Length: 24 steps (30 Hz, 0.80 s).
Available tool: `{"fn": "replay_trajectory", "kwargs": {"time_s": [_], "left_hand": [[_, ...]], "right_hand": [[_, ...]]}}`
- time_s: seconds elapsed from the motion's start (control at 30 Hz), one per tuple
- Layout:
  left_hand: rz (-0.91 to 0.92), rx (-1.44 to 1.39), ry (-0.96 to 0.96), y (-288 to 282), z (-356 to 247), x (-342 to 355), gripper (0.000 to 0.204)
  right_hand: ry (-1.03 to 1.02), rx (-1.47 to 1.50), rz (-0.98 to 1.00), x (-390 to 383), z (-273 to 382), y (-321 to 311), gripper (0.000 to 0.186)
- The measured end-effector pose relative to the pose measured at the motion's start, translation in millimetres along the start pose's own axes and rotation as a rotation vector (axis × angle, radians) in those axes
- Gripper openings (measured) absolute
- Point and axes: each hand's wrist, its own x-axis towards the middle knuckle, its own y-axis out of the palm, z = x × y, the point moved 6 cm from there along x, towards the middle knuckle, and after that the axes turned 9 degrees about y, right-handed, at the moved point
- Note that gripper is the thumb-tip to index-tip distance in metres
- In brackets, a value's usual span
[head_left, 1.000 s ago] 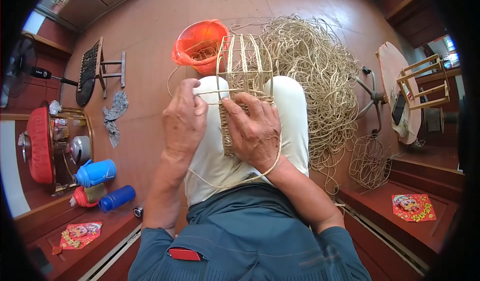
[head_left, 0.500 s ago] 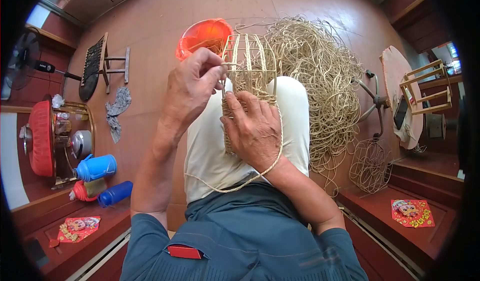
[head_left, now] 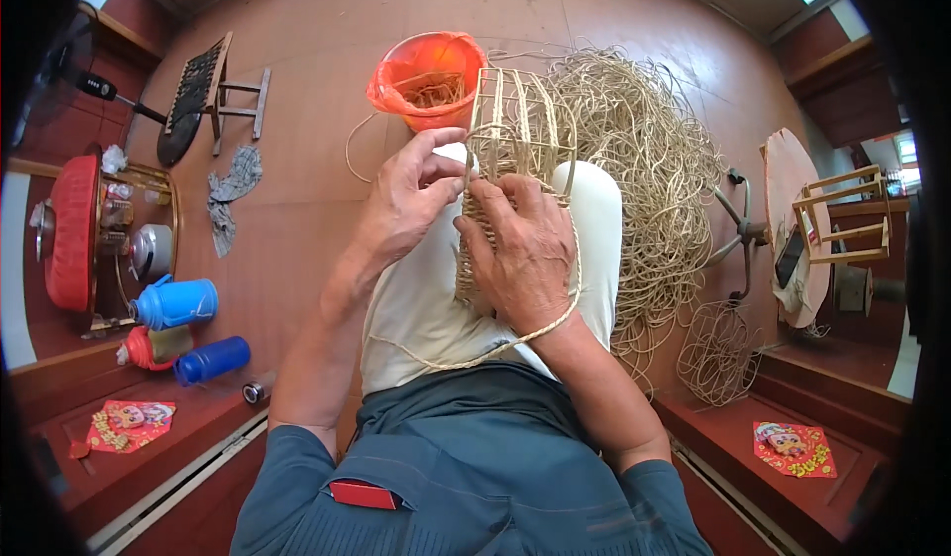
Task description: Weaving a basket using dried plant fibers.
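The left hand [head_left: 421,189], fingers narrowly curled, is at the half-woven basket [head_left: 523,130]; beside it, the right hand [head_left: 525,249] covers the weave. Neither grip is clear.

We look through 1 view: the left of 2 wide fisheye cameras worn side by side on the person's head. It faces down, upright and unmirrored. We take the basket [head_left: 524,110] as landmark: it lies near the lens. Below the basket, we see the wearer's shirt [head_left: 475,477], with the forearms [head_left: 325,353] entering from the lower edge. Beyond the basket, the floor [head_left: 307,90] recedes. Left and right of the basket, straight edges bend toward the dark rim.
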Motion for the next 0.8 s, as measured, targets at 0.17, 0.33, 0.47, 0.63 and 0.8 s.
{"fn": "replay_trajectory", "kwargs": {"time_s": [0.17,0.33,0.47,0.63,0.8], "left_hand": [[-0.035,0.038,0.000,12.5,-5.9,-4.2,0.057],[-0.305,0.065,0.089,8.3,4.1,-19.2,0.049],[-0.221,-0.780,-0.183,14.3,24.2,-20.6,0.038],[-0.141,-0.938,-0.345,-3.1,38.5,-10.0,0.037],[-0.168,-0.826,-0.409,-14.3,44.9,0.7,0.033]], "right_hand": [[-0.015,-0.019,-0.006,-1.2,-0.6,0.6,0.047],[-0.019,-0.034,-0.030,-7.2,-0.3,1.1,0.046],[-0.044,0.063,-0.097,-17.6,-8.4,-2.5,0.048],[0.156,0.486,0.029,-26.1,-29.1,-19.7,0.038],[0.569,1.222,0.449,-27.4,-110.9,-50.4,0.023]]}}
